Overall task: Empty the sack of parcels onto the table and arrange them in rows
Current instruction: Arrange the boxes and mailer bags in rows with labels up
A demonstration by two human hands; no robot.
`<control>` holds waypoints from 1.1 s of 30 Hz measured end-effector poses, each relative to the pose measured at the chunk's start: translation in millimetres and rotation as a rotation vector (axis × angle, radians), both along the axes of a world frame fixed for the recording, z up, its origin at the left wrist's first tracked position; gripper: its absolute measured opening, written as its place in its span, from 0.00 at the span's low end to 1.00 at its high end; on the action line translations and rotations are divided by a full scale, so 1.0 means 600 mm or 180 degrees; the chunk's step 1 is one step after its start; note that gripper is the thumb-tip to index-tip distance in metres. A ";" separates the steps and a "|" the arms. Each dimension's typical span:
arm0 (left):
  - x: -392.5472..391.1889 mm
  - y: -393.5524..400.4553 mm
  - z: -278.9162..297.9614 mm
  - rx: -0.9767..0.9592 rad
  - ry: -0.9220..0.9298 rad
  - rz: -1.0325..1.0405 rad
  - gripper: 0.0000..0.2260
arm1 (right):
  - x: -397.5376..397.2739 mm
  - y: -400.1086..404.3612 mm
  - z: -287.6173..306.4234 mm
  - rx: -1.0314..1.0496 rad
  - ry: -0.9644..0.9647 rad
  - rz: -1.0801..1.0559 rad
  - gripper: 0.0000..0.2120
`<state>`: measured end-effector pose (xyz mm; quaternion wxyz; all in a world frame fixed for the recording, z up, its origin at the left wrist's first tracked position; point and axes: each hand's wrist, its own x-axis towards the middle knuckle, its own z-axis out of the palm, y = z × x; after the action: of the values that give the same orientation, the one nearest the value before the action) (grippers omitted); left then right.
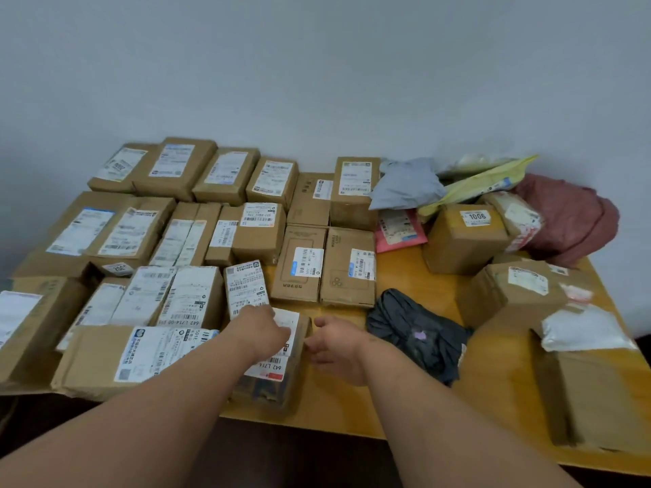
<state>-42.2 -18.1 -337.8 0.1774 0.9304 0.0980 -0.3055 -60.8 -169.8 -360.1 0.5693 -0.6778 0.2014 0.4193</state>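
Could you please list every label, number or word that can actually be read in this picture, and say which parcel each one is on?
"1006": white label on the brown box at the right.
"642 L714": upside down, on the label of the parcel under the left hand.
"642 L714-00 015": upside down, on the white-labelled parcel behind it; last digits uncertain.
All other labels are too small or blurred to read.

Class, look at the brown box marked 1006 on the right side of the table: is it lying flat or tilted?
Tilted. The box marked 1006 leans, its labelled top sloping rather than level with the table.
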 end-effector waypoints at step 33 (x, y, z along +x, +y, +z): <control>-0.012 -0.493 -0.011 -0.2821 0.0668 0.1405 0.25 | -0.014 -0.508 0.016 -0.1707 -0.1392 -0.2135 0.16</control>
<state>-49.6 -313.9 -344.4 0.6048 0.6870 0.1706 -0.3648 -68.9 -474.4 -350.5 0.5073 -0.7707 0.3855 -0.0065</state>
